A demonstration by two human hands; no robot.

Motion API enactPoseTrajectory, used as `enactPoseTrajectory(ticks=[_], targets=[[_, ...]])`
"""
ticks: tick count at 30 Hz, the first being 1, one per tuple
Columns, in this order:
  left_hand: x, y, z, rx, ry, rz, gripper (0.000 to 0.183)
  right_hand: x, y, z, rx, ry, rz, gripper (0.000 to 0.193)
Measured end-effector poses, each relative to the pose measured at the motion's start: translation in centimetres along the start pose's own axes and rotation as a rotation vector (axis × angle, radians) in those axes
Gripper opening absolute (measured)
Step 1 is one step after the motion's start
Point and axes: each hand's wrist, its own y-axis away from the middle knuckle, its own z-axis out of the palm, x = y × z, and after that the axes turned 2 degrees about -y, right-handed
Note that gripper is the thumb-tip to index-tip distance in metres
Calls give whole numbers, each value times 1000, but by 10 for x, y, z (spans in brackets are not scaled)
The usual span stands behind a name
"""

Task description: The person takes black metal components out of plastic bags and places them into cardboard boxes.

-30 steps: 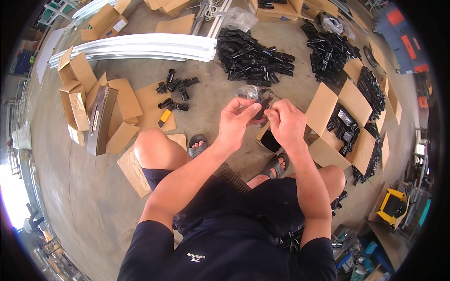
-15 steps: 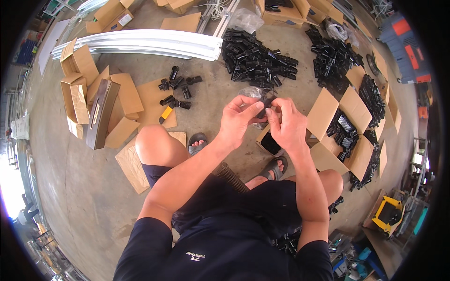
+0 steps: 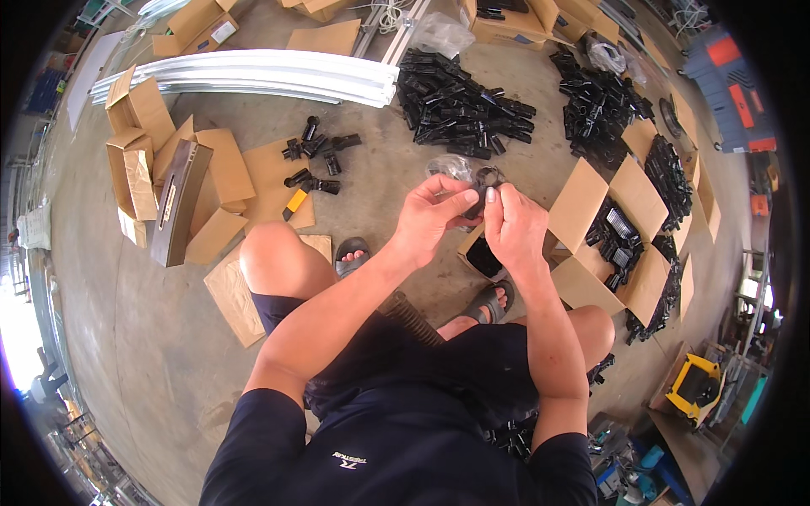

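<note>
Mid-assembly, judging by the heaps: left hand (image 3: 432,218) and right hand (image 3: 512,223) pinched together on one small black plastic part (image 3: 484,187) and, seemingly, a clear bag (image 3: 451,166), above the knees. Big piles of black parts (image 3: 460,105) at twelve and one o'clock, more boxed in the open carton (image 3: 620,232) at three; plenty apparently left.

1. A clear plastic bag (image 3: 451,167) is pinched by the left hand (image 3: 430,219), just above its fingers.
2. An open brown carton (image 3: 620,232) of black parts is seen right of the right hand (image 3: 513,228).
3. Empty brown cartons (image 3: 139,160) are piled well left of both hands.
4. A small open box (image 3: 483,253) lies just below the hands.
</note>
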Motion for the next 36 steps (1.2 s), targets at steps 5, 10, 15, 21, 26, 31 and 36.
enactPoseTrajectory(ticks=[5, 10, 15, 21, 26, 31, 36], targets=[[2, 3, -3, -3, 8, 25, 8, -1, -4, -8, -5, -17, -10, 21], [-1, -3, -2, -3, 31, -16, 6, -3, -3, -14, -48, -81, -36, 9], [-2, -1, -10, -25, 0, -34, 9, 3, 2, -1, -100, 21, -65, 23], [-23, -20, -59, 302, -161, -125, 15, 5, 5, 11, -167, 100, 28, 42], [-22, -65, -169, 619, -132, 507, 11, 0, 5, -9, -226, 85, 53, 37], [-30, -70, -194, 906, -327, 370, 47, 10, 0, -57, -143, -7, 151, 28], [-13, -41, -123, 482, -324, 133, 25, 42, -15, -165, -29, -132, 431, 28]])
